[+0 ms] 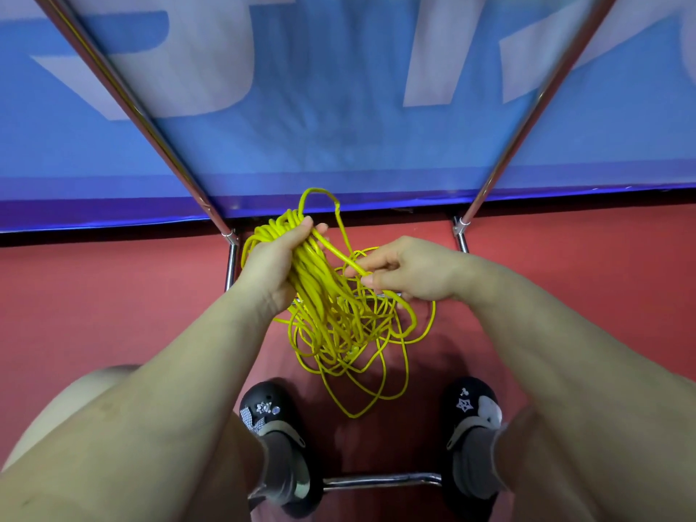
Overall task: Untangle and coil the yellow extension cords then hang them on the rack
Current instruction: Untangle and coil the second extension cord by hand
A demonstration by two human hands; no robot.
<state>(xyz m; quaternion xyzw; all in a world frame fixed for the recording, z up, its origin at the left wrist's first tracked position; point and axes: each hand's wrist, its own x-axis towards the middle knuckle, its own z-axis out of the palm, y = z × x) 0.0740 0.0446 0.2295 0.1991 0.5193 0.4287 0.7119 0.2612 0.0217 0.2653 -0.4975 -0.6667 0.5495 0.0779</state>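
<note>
cords – glossy plastic | rack – polished metal | floor – matt

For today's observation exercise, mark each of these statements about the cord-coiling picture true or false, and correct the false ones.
1. The left hand grips a bundle of yellow cord loops. True.
2. The right hand is empty and hangs at the person's side. False: it pinches a single strand of the cord beside the bundle.
3. All of the cord is neatly coiled. False: loose tangled loops hang below the hands towards the red floor.
4. The person wears black shoes. True.
5. The cord already hangs on the metal rack. False: both hands hold it in front of the rack.
</note>
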